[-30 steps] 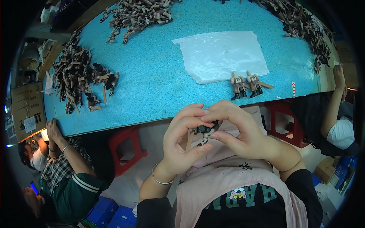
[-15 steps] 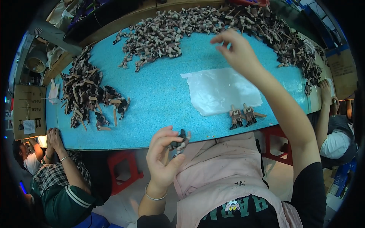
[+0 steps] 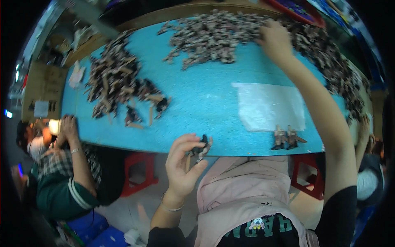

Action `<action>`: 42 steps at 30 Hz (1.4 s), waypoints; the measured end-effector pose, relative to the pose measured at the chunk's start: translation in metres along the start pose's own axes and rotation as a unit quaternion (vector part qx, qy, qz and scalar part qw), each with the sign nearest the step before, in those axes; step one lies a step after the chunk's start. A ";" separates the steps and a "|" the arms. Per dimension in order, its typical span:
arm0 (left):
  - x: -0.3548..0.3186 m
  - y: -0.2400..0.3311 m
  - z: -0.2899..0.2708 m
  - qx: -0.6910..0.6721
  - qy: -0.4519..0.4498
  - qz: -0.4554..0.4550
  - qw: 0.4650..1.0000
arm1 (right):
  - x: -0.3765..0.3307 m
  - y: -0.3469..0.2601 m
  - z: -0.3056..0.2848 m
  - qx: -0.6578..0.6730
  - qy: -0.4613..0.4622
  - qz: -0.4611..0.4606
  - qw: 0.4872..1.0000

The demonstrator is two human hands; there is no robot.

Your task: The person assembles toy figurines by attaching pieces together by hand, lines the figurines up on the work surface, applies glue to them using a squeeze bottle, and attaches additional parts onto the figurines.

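Between the fingers and thumb of my left hand (image 3: 184,164) is a small toy figure (image 3: 200,149), dark on top with pale parts, held near the table's front edge. My right hand (image 3: 276,41) reaches far across to the back pile of brown and beige figure parts (image 3: 214,39). Motion smears its fingertips among the parts, so their grip does not show. Two figures (image 3: 285,138) lie side by side near the front edge on the right, by the lower edge of a translucent plastic sheet (image 3: 269,107).
Another heap of dark figures with tan pieces (image 3: 113,80) covers the left of the blue table (image 3: 197,103). A red basin (image 3: 298,12) stands behind the back pile. One person's clasped hands (image 3: 69,128) rest at the left edge; another person's arm (image 3: 363,131) is at the right.
My right hand has moved farther out, from above the table to the back pile. My left hand keeps the figure in about the same place. The whole view has shifted.
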State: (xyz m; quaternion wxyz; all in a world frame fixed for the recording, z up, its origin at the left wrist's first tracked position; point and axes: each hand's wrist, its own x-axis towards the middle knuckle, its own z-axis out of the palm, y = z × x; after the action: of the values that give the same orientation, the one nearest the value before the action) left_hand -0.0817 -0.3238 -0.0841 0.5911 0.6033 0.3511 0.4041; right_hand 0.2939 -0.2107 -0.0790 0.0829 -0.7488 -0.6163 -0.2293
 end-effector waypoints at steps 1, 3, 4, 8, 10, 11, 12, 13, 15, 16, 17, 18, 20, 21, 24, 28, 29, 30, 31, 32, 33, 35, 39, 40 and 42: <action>0.002 0.003 -0.002 0.021 0.009 0.022 0.999 | -0.002 0.004 -0.004 0.036 0.008 0.002 0.999; 0.009 0.007 -0.014 0.084 0.029 0.074 0.993 | -0.011 0.017 -0.011 0.112 0.018 -0.001 0.994; 0.015 0.007 -0.022 0.092 0.037 0.073 0.992 | -0.017 0.024 -0.019 0.147 0.019 -0.006 0.989; 0.037 0.004 -0.061 0.207 0.177 0.165 0.948 | -0.051 0.027 -0.050 0.215 -0.072 0.001 0.974; 0.050 0.009 -0.080 0.240 0.246 0.083 0.935 | -0.061 0.032 -0.061 0.175 -0.080 -0.027 0.981; 0.058 0.007 -0.092 0.225 0.262 0.084 0.935 | -0.065 0.029 -0.066 0.138 -0.097 -0.037 0.985; 0.068 0.000 -0.103 0.204 0.271 0.083 0.937 | -0.074 0.031 -0.067 0.096 -0.117 -0.043 0.988; 0.078 -0.005 -0.114 0.254 0.270 0.108 0.922 | -0.079 0.041 -0.062 0.121 -0.090 -0.051 0.987; 0.097 -0.012 -0.140 0.337 0.253 0.138 0.896 | -0.081 0.054 -0.060 0.170 -0.148 0.001 0.974; 0.104 -0.020 -0.146 0.370 0.237 0.142 0.887 | -0.085 0.063 -0.056 0.243 -0.149 0.014 0.958; 0.106 -0.020 -0.145 0.347 0.239 0.093 0.902 | -0.087 0.067 -0.058 0.237 -0.168 0.035 0.956; 0.104 -0.012 -0.140 0.326 0.239 0.044 0.914 | -0.088 0.069 -0.063 0.226 -0.181 0.059 0.956; 0.100 -0.001 -0.109 0.290 0.261 0.050 0.920 | -0.101 0.083 -0.066 0.320 -0.184 0.085 0.926; 0.093 0.002 -0.096 0.283 0.250 0.052 0.925 | -0.107 0.088 -0.068 0.342 -0.192 0.108 0.914; 0.062 0.008 -0.049 0.435 0.199 0.221 0.850 | -0.111 0.079 -0.088 0.411 -0.229 0.178 0.864; 0.028 -0.002 0.044 0.391 -0.099 0.234 0.885 | -0.132 0.060 -0.100 0.488 -0.245 0.246 0.801; 0.024 -0.006 0.065 0.353 -0.154 0.224 0.895 | -0.136 0.057 -0.103 0.474 -0.244 0.225 0.816; 0.021 -0.006 0.083 0.331 -0.185 0.221 0.899 | -0.140 0.052 -0.104 0.476 -0.247 0.225 0.813; 0.020 -0.007 0.099 0.307 -0.215 0.217 0.901 | -0.144 0.048 -0.103 0.467 -0.228 0.194 0.832; 0.020 -0.008 0.111 0.309 -0.215 0.215 0.901 | -0.147 0.042 -0.103 0.457 -0.208 0.163 0.849; 0.020 -0.009 0.122 0.308 -0.224 0.224 0.897 | -0.149 0.034 -0.103 0.453 -0.164 0.157 0.862; 0.022 -0.012 0.136 0.309 -0.238 0.233 0.891 | -0.153 0.026 -0.103 0.460 -0.162 0.159 0.858; 0.022 -0.017 0.142 0.342 -0.245 0.258 0.870 | -0.157 0.022 -0.089 0.440 -0.142 0.101 0.881; 0.021 -0.018 0.141 0.356 -0.243 0.263 0.863 | -0.157 0.019 -0.087 0.443 -0.142 0.101 0.880; 0.019 -0.020 0.142 0.349 -0.233 0.255 0.871 | -0.155 0.011 -0.086 0.382 -0.120 0.076 0.913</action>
State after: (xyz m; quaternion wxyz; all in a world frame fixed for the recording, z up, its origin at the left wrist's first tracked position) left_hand 0.0555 -0.3663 -0.0989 0.2829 0.9158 0.1552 0.2393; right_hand 0.2628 -0.3855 -0.0706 0.3054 -0.7262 -0.6037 0.1224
